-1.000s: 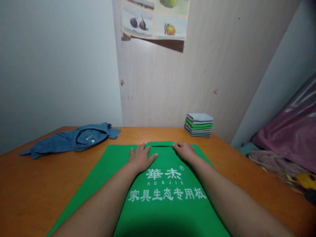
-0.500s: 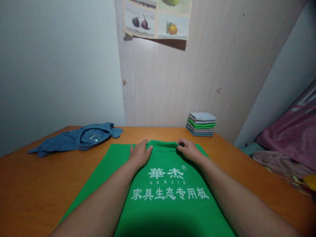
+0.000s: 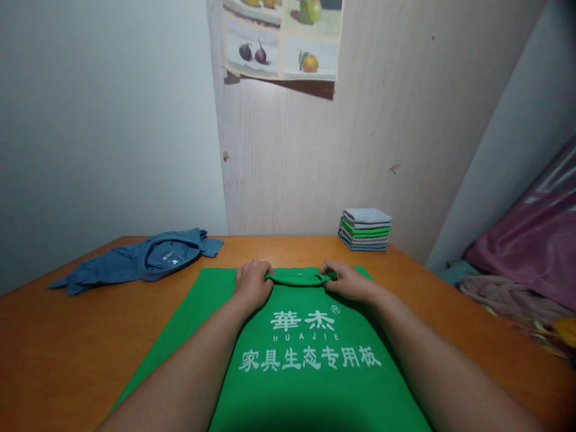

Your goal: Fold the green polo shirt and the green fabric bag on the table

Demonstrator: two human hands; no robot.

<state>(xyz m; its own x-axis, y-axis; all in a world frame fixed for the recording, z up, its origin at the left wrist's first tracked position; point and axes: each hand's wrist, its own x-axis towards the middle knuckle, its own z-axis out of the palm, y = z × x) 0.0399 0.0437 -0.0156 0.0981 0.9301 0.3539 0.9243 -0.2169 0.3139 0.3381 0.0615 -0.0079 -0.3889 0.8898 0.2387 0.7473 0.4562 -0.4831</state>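
Note:
A green T-shirt (image 3: 306, 390) with white printed characters lies spread on the table, its collar (image 3: 299, 279) at the far end. The left end of that collar is pinched by my left hand (image 3: 254, 282), fingers curled over it. My right hand (image 3: 344, 280) grips the other end between thumb and fingers. Between the two hands the band is slightly raised and folded toward me. My forearms rest over both sides of the shirt, covering parts of it, and its near end runs out of view.
On the orange-brown table (image 3: 54, 348), a blue T-shirt (image 3: 121, 261) lies bunched at the left. A stack of folded clothes (image 3: 365, 230) stands at the back right, near the wall. Pink fabric (image 3: 526, 240) and other cloth are heaped beyond the right edge. A fruit poster (image 3: 281, 45) hangs above.
My left fingers, spread flat before, have closed on the collar. The collar band has been turned over toward me between both hands. The camera view has tilted up slightly.

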